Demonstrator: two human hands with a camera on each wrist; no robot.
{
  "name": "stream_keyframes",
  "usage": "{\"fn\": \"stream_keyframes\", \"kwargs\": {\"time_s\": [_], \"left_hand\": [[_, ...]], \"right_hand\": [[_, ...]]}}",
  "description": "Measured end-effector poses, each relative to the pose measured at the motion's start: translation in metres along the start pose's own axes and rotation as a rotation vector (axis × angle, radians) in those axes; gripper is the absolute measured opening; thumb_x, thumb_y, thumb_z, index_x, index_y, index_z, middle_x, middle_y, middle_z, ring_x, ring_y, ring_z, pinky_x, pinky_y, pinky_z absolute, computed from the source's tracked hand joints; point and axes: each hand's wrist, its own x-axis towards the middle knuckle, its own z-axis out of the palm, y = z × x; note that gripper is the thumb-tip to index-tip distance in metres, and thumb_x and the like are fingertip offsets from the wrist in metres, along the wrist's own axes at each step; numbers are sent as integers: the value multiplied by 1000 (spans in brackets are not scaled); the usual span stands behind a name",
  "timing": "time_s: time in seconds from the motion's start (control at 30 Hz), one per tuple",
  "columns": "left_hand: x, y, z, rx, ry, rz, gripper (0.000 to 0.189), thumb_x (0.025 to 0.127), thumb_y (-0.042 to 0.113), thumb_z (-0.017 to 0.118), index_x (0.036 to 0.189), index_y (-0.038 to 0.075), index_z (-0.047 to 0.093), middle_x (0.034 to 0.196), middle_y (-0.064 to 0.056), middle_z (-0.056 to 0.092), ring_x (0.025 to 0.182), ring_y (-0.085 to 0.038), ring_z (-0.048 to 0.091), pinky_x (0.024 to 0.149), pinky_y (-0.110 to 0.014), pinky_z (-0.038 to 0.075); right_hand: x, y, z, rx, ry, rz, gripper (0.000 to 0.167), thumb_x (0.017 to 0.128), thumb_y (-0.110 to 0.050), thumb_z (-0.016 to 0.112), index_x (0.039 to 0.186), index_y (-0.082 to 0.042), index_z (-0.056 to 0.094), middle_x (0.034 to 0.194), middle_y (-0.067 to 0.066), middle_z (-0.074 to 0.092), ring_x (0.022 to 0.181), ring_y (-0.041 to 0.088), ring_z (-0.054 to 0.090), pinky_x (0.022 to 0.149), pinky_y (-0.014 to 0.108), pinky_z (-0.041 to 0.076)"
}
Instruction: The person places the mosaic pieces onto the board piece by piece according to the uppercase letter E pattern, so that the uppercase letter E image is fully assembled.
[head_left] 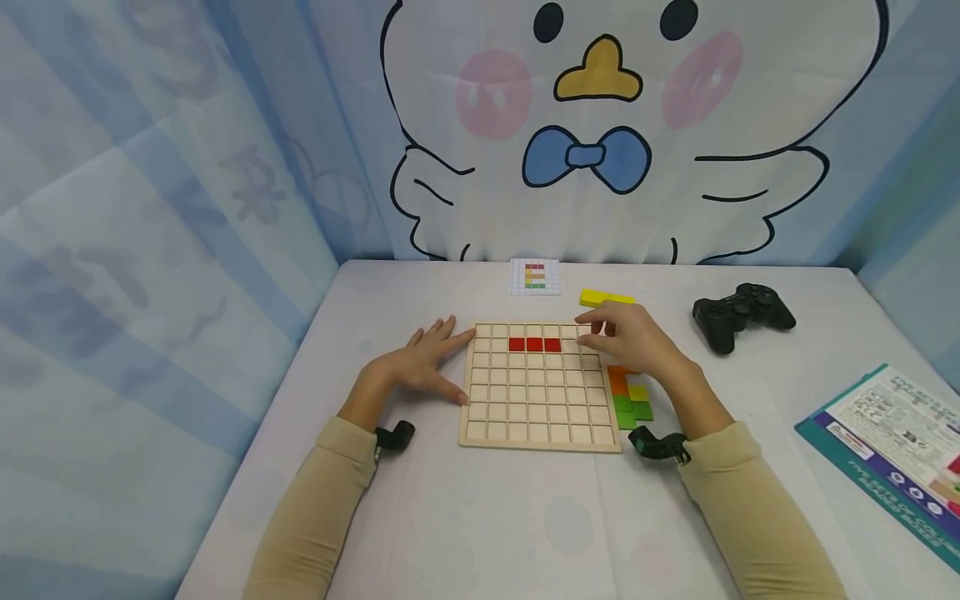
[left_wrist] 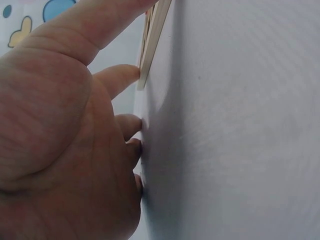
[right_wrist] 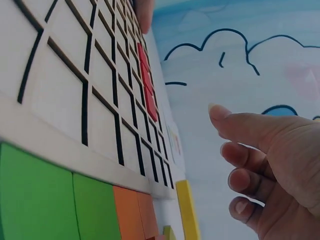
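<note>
Both hands are free of any grasp: left hand [head_left: 420, 362] splayed against the wooden grid board [head_left: 537, 393] on the tabletop [head_left: 517, 525], right hand [head_left: 630, 333] loosely curved, seemingly empty. Board looks light, stiff; best taken by opposite edges.

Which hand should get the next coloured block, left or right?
Probably the right hand: it's close to the yellow blocks and green blocks, while the left hand touches the opposite edge of the board.

The head view was bright; the left wrist view, dimmer, showed soft shadow beside the left hand [left_wrist: 70, 125].
</note>
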Motion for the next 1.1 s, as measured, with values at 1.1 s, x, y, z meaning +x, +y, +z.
{"fn": "stream_keyframes", "kwargs": {"time_s": [1.1], "left_hand": [[-1, 2, -3, -9, -15, -4, 120, 77, 60, 86, 168, 31, 15, 175, -11, -12, 162, -29, -16, 130, -53, -12]], "right_hand": [[-14, 48, -27, -100, -126, 238, 36, 93, -19, 78, 124, -2, 74, 103, 13, 67, 92, 28, 56, 73, 33, 46]]}}
